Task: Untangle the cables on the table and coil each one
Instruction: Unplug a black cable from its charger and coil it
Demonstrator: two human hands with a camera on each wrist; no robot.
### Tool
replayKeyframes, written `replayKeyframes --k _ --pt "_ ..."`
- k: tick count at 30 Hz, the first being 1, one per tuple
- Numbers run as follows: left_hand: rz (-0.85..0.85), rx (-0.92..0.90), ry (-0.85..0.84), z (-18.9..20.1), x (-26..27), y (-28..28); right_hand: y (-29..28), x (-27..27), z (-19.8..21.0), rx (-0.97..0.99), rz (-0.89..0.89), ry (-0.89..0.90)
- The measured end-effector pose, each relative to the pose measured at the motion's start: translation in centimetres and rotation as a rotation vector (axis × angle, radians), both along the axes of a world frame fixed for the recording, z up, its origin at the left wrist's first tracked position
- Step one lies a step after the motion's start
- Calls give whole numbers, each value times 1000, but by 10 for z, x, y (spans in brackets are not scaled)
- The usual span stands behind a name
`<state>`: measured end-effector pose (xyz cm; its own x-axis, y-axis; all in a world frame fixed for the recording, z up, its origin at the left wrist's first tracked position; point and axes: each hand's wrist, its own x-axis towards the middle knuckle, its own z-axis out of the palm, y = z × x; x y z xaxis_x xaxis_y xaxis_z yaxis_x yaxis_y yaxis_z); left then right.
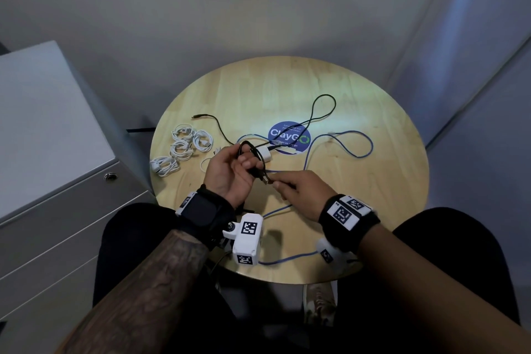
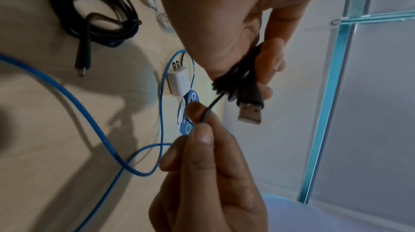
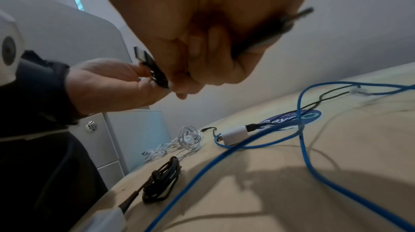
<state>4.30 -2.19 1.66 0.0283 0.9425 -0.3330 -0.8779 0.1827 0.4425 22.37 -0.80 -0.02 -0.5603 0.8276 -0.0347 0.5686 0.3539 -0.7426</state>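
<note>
My left hand [image 1: 244, 164] holds a small coil of black cable [image 1: 253, 152] above the round wooden table [image 1: 388, 181], palm up. Its USB plug [image 2: 249, 110] sticks out past the fingers. My right hand [image 1: 284, 184] pinches a strand of the same black cable [image 2: 207, 111] just below the plug, between thumb and forefinger. A long blue cable [image 1: 365, 152] lies in loose loops across the table and runs under my wrists. A second black cable [image 1: 324, 106] loops from a white charger [image 1: 267, 155] over the blue sticker [image 1: 288, 138].
Several coiled white cables [image 1: 184, 146] lie at the table's left edge. One coiled black cable [image 3: 161, 182] rests near the front edge, under my left wrist. A grey cabinet [image 1: 43, 138] stands close on the left. Walls close in behind and to the right.
</note>
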Motion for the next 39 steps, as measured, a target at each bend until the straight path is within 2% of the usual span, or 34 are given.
replayKeyframes --k 3,10,15,18,24,27,31,33,35,37,39 --pt "7 -38 48 -1 0 3 1 5 0 3 17 -44" --pt "-125 -58 351 4 8 -1 -4 8 -5 -184 -71 71" --pt "-202 -70 410 5 25 -12 -9 0 10 -361 -96 315" --pt "-246 -90 435 3 28 -15 -9 1 10 -300 -88 293" --pt "-371 -26 366 0 25 -14 1 14 22 -279 -47 224" --pt "-381 43 471 -3 22 -12 2 18 27 -288 -30 290" --pt "-342 46 447 -7 27 -12 8 18 15 -113 -53 108" --pt "-278 20 588 -12 30 -10 9 18 9 -48 -43 66" --pt "-163 -18 667 -17 26 -5 8 18 11 -46 -46 113" --pt "-50 -92 600 -20 14 2 8 22 12 -50 -63 148" --pt "44 -162 455 -19 3 6 11 27 11 -47 -47 90"
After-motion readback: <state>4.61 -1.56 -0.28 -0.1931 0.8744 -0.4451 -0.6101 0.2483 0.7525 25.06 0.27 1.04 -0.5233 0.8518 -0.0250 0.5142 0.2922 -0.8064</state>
